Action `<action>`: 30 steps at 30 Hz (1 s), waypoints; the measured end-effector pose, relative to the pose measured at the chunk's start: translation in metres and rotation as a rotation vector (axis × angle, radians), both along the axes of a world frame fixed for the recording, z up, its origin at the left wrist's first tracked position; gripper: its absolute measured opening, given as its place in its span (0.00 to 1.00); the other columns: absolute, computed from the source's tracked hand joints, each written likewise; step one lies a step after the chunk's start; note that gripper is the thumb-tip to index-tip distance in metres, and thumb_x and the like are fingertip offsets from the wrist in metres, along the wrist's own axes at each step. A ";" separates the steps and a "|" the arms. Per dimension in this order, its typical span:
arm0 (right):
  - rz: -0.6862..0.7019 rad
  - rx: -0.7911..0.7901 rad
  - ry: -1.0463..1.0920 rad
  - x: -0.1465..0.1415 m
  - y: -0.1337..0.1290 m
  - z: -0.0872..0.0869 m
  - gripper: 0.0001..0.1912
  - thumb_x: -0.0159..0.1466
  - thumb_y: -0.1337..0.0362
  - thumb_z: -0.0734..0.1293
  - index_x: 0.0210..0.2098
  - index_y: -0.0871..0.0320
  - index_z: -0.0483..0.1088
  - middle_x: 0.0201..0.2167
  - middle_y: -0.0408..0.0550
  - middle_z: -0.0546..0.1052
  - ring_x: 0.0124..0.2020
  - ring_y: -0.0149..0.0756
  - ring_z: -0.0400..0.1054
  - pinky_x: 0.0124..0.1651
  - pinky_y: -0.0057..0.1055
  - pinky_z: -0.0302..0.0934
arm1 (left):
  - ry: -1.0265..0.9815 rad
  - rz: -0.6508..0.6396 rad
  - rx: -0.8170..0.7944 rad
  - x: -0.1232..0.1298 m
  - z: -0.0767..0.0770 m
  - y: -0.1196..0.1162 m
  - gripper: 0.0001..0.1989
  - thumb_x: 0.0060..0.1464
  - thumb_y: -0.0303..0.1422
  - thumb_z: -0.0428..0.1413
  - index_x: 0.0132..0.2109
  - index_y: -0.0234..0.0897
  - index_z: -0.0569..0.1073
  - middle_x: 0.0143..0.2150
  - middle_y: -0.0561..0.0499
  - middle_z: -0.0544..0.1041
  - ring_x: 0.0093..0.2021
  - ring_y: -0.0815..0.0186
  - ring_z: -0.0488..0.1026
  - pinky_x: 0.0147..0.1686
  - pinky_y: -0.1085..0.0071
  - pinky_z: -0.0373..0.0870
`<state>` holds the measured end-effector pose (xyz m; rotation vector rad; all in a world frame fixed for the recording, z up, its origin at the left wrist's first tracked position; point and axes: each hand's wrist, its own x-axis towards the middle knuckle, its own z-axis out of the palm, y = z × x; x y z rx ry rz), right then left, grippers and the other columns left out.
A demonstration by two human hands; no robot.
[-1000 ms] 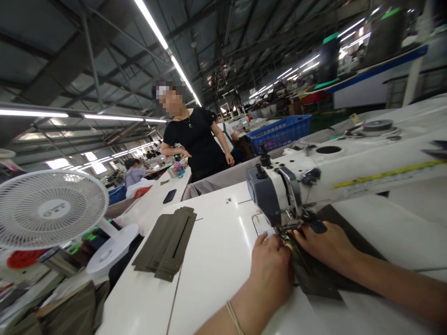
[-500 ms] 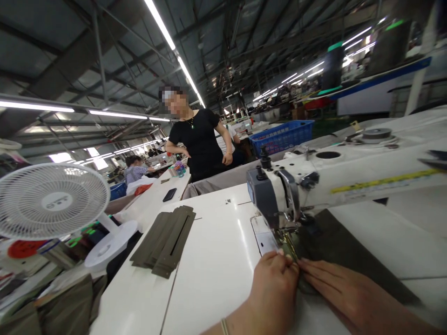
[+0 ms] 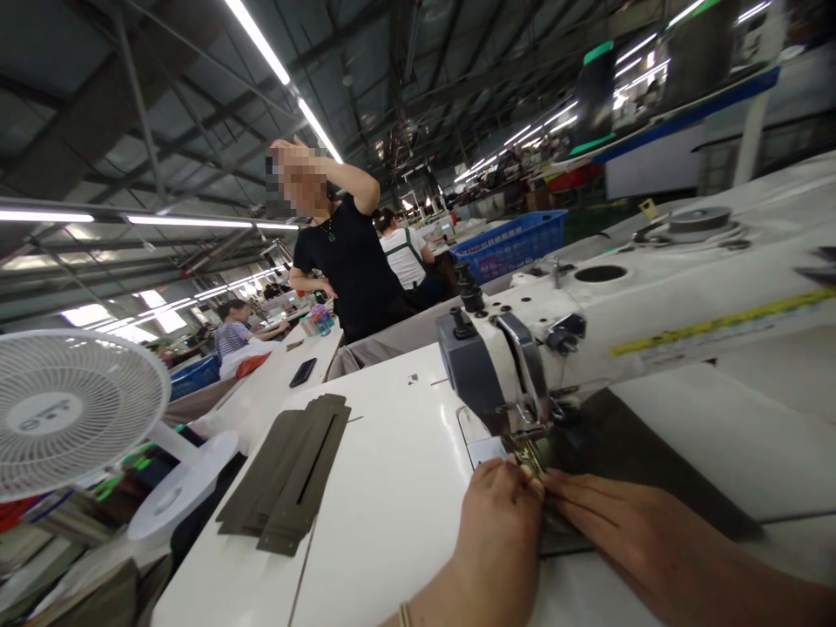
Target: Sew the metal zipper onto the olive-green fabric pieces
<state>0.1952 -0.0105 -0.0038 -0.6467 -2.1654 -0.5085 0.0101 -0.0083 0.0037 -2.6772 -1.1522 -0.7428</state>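
Just in front of the presser foot of a sewing machine, my left hand is closed, with fingertips pinched on the end of a zipper. The zipper has gold-coloured teeth and runs up under the machine's foot. My right hand lies flat with fingers stretched out on the dark olive fabric, its fingertips close beside my left hand. That fabric spreads to the right under the machine arm. The needle point cannot be made out, and the edge under my fingers is hidden.
Stacked olive fabric pieces with a slit lie left on the white table. A white fan stands at far left. Beyond are a phone, a standing person and a blue crate. Yellow measuring tape runs along the machine.
The view has shifted slightly, so the table and machine sit further left. The standing person has raised one hand to the head. My hands keep the same hold at the foot.
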 end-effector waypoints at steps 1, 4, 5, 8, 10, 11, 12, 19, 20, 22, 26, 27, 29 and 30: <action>0.002 0.002 0.003 0.000 0.002 0.000 0.26 0.55 0.84 0.52 0.38 0.62 0.77 0.38 0.49 0.82 0.38 0.30 0.77 0.46 0.21 0.71 | -0.004 0.007 -0.011 0.000 0.000 0.001 0.07 0.58 0.22 0.54 0.42 0.32 0.75 0.41 0.42 0.79 0.40 0.57 0.76 0.44 0.62 0.78; 0.009 0.006 0.002 0.000 0.007 0.000 0.26 0.55 0.84 0.52 0.37 0.63 0.77 0.38 0.50 0.82 0.38 0.31 0.77 0.46 0.21 0.71 | -0.028 0.032 -0.071 -0.002 -0.002 0.004 0.09 0.55 0.20 0.54 0.42 0.32 0.75 0.40 0.42 0.77 0.40 0.57 0.74 0.41 0.62 0.78; 0.015 0.006 -0.001 0.000 0.009 -0.001 0.26 0.55 0.84 0.52 0.37 0.63 0.77 0.38 0.51 0.82 0.38 0.31 0.77 0.46 0.22 0.71 | -0.036 0.041 -0.100 -0.003 -0.003 0.005 0.10 0.53 0.19 0.54 0.42 0.32 0.75 0.40 0.43 0.76 0.40 0.57 0.74 0.40 0.63 0.77; 0.044 -0.009 -0.012 -0.001 0.015 -0.002 0.26 0.56 0.84 0.52 0.37 0.63 0.77 0.39 0.53 0.81 0.39 0.32 0.77 0.46 0.22 0.71 | -0.030 0.067 -0.190 -0.004 -0.005 0.010 0.12 0.48 0.19 0.54 0.40 0.33 0.74 0.40 0.43 0.75 0.41 0.56 0.73 0.40 0.62 0.76; 0.045 -0.025 -0.001 -0.001 0.019 -0.003 0.26 0.57 0.84 0.52 0.38 0.62 0.77 0.39 0.53 0.81 0.40 0.32 0.77 0.46 0.23 0.72 | -0.002 0.086 -0.229 -0.003 -0.005 0.014 0.11 0.47 0.19 0.54 0.39 0.33 0.74 0.40 0.43 0.74 0.41 0.56 0.73 0.41 0.61 0.76; 0.038 -0.026 0.008 -0.001 0.021 -0.003 0.26 0.57 0.84 0.52 0.39 0.62 0.77 0.39 0.52 0.81 0.39 0.32 0.77 0.46 0.23 0.72 | 0.012 0.098 -0.240 -0.002 -0.005 0.015 0.11 0.48 0.20 0.54 0.39 0.33 0.74 0.40 0.43 0.74 0.40 0.56 0.73 0.41 0.61 0.76; 0.028 -0.027 0.012 -0.002 0.022 -0.002 0.26 0.57 0.84 0.52 0.39 0.62 0.77 0.38 0.52 0.82 0.39 0.32 0.77 0.46 0.23 0.72 | 0.025 0.112 -0.246 -0.002 -0.004 0.017 0.10 0.48 0.20 0.54 0.38 0.34 0.74 0.39 0.43 0.74 0.40 0.56 0.73 0.40 0.61 0.77; -0.053 0.041 -0.088 0.006 0.010 -0.009 0.24 0.64 0.80 0.52 0.43 0.64 0.78 0.44 0.53 0.81 0.43 0.33 0.77 0.47 0.23 0.71 | -0.096 -0.063 -0.130 -0.012 0.000 0.003 0.15 0.51 0.21 0.54 0.47 0.33 0.74 0.47 0.43 0.78 0.47 0.56 0.76 0.52 0.61 0.76; -0.050 0.030 -0.094 0.009 0.007 -0.012 0.23 0.65 0.79 0.53 0.45 0.64 0.78 0.46 0.53 0.80 0.46 0.34 0.76 0.49 0.23 0.70 | -0.106 -0.094 -0.083 -0.014 -0.002 0.000 0.14 0.54 0.22 0.55 0.49 0.33 0.73 0.49 0.42 0.78 0.49 0.56 0.76 0.55 0.60 0.74; -0.021 -0.035 -0.078 0.015 0.004 -0.018 0.23 0.65 0.79 0.55 0.50 0.60 0.77 0.49 0.51 0.79 0.50 0.35 0.74 0.53 0.26 0.69 | -0.083 -0.102 -0.010 -0.015 -0.003 -0.004 0.12 0.60 0.24 0.53 0.50 0.32 0.73 0.49 0.41 0.78 0.51 0.56 0.76 0.58 0.59 0.72; 0.007 -0.152 -0.070 0.019 0.006 -0.023 0.25 0.64 0.79 0.57 0.54 0.57 0.75 0.52 0.50 0.77 0.52 0.36 0.73 0.55 0.29 0.68 | 0.016 -0.064 0.013 -0.012 0.000 -0.004 0.10 0.62 0.23 0.51 0.49 0.31 0.73 0.44 0.41 0.78 0.48 0.57 0.77 0.56 0.60 0.73; 0.001 -0.125 -0.091 0.018 0.008 -0.024 0.24 0.64 0.80 0.56 0.52 0.59 0.76 0.51 0.51 0.78 0.51 0.36 0.74 0.54 0.28 0.69 | 0.032 -0.066 0.004 -0.010 0.002 -0.003 0.09 0.62 0.24 0.51 0.48 0.30 0.73 0.43 0.42 0.78 0.46 0.58 0.77 0.56 0.59 0.73; -0.032 -0.031 -0.140 0.015 0.012 -0.023 0.24 0.63 0.81 0.54 0.46 0.62 0.77 0.48 0.54 0.79 0.48 0.35 0.75 0.51 0.27 0.71 | 0.053 -0.074 -0.012 -0.008 0.005 -0.001 0.08 0.60 0.24 0.53 0.46 0.29 0.73 0.41 0.42 0.77 0.44 0.58 0.77 0.55 0.59 0.74; -0.054 0.010 -0.160 0.014 0.013 -0.023 0.24 0.62 0.82 0.53 0.44 0.64 0.78 0.47 0.55 0.80 0.46 0.35 0.76 0.49 0.26 0.71 | 0.057 -0.075 -0.018 -0.007 0.006 0.000 0.08 0.60 0.23 0.53 0.46 0.29 0.74 0.41 0.42 0.77 0.43 0.57 0.76 0.53 0.59 0.75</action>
